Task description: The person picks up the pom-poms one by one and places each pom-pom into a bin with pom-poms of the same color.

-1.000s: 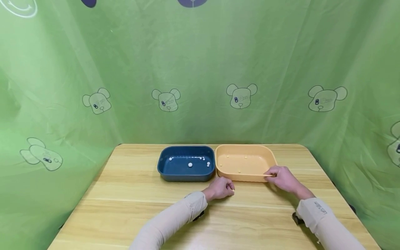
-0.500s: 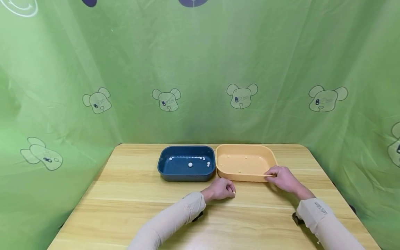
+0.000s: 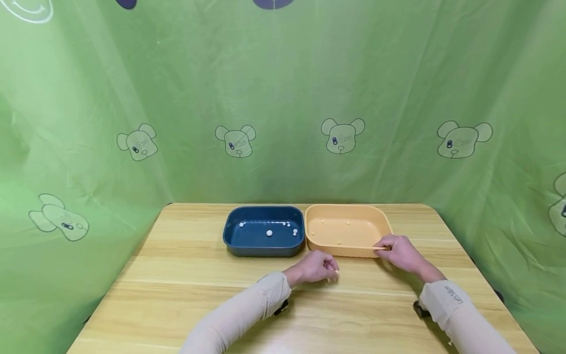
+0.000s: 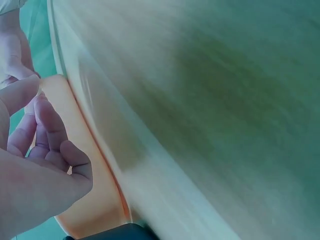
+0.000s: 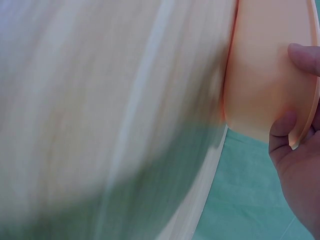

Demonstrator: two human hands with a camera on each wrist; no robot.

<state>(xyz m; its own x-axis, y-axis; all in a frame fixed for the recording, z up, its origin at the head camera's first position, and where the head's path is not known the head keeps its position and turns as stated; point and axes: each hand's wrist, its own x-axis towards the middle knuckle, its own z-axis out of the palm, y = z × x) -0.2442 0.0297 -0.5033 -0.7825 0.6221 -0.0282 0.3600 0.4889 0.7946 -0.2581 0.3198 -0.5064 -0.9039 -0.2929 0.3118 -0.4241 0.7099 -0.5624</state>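
In front of the orange tub [image 3: 349, 251], my left hand [image 3: 313, 267] pinches a small pale-yellow ball [image 3: 337, 272] between thumb and fingertip, over the wooden table. In the left wrist view the thumb and index finger of the left hand [image 4: 45, 145] meet at their tips, the other fingers curled. My right hand [image 3: 401, 253] grips the tub's front right corner at the rim, its thumb on the outer wall in the right wrist view. Several small yellow balls [image 3: 339, 242] lie spread on the tub's floor.
Left of the orange tub, close beside it, stands a dark blue tub [image 3: 264, 252] holding several white balls [image 3: 269, 233], one larger than the others. Both are near the back edge of the wooden table [image 3: 185, 275]. A green curtain [image 3: 283, 172] hangs behind and on both sides.
My left hand has shifted slightly to the right with the small yellow ball at its fingertips. The right hand stays on the orange tub's rim, and both tubs are still.
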